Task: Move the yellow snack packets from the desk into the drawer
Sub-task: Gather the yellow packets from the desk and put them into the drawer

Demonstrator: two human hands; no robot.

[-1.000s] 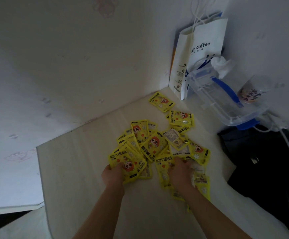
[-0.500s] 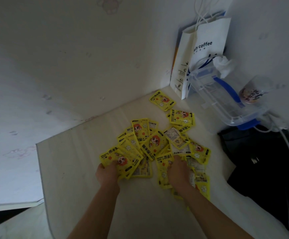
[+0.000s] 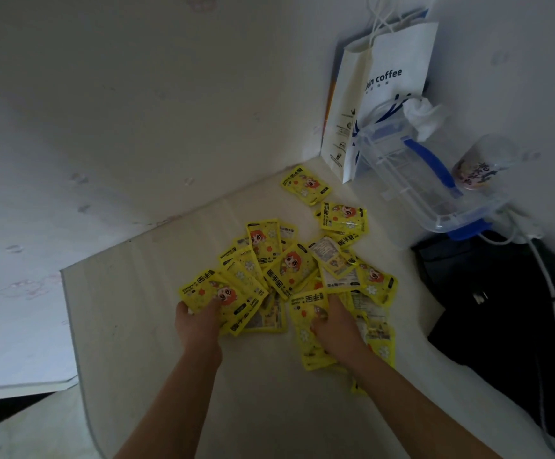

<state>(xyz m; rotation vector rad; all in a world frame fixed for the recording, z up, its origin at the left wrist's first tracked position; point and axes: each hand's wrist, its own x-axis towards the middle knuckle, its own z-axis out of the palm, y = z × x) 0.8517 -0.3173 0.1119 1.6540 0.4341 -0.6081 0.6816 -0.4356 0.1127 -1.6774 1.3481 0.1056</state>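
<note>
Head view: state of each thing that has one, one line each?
Yellow packets: loose overlapping pile on the desk, none stowed; no drawer in view.
Lone packet: flat, apart from the pile.
Left hand: grip closed on a fan of packets.
Right hand: pressed on the pile, grip unclear.
Paper bag: upright against the wall.
Plastic box: lid on.

packets point(image 3: 289, 270): ~20 (overlapping, inexact) | bag point(image 3: 382, 94): 1 | box point(image 3: 435, 197): 1
</note>
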